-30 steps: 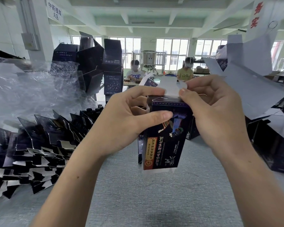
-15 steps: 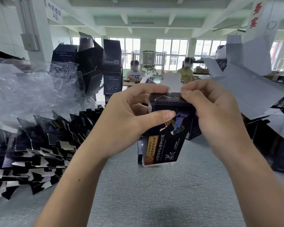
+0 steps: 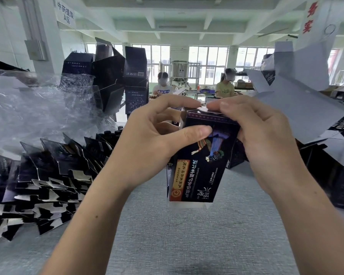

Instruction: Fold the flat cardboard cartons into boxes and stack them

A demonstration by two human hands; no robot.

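I hold a dark printed carton (image 3: 199,167) upright in the air above the grey table (image 3: 187,235), its print upside down. My left hand (image 3: 155,141) grips its left side, thumb across the front face and forefinger over the top. My right hand (image 3: 266,139) holds the right side, fingers curled over the top edge, pressing the white top flap (image 3: 204,109) down. The carton's lower end hangs open with pale flaps showing. A fanned pile of flat dark cartons (image 3: 44,179) lies on the table to the left.
Crumpled clear plastic wrap (image 3: 38,108) sits behind the flat pile. Folded dark boxes (image 3: 115,76) are stacked at the back left. Opened white-sided cartons (image 3: 298,96) and dark boxes (image 3: 330,171) crowd the right. Two people work at a far bench.
The white top flap, which stood up between my fingers, has been pushed down nearly flat onto the carton's top. Both hands kept their grip and the carton tilted slightly.
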